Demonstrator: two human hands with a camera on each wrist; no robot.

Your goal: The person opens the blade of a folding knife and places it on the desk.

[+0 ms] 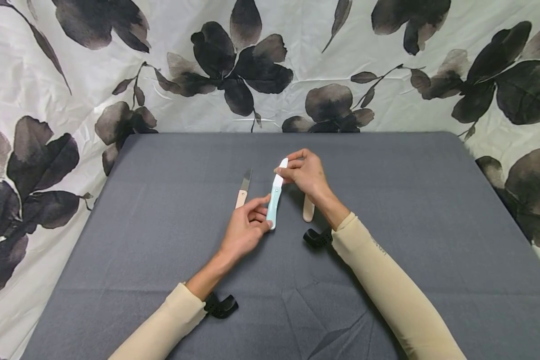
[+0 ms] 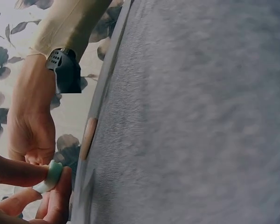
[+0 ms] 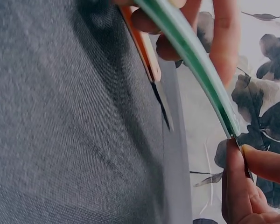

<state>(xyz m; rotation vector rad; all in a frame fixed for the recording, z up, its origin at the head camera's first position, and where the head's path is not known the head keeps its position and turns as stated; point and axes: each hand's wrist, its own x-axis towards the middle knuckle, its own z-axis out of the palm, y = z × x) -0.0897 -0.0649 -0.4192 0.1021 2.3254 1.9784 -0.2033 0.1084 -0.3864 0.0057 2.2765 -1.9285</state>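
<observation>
- Mint-handled knife: near the centre of the head view, lifted off the grey desk, one end in each of the person's hands.
- Its long axis runs almost straight up the frame, pale blade uppermost and leaning a little right, handle below.
- Left hand, to the lower left, pinches the handle's bottom end; right hand, to the upper right, pinches the blade near its tip. Neither is nearer, since both touch it.
- Left of it, a peach-handled knife lies with its blade pointing up the frame; the left hand covers its lower end. I can't tell whether they touch.
- Right of it, a tan strip pokes out from under the right hand, its upper part hidden.
- As I judge it, the right hand, crossing above that strip, is what stands most in the way there.
</observation>
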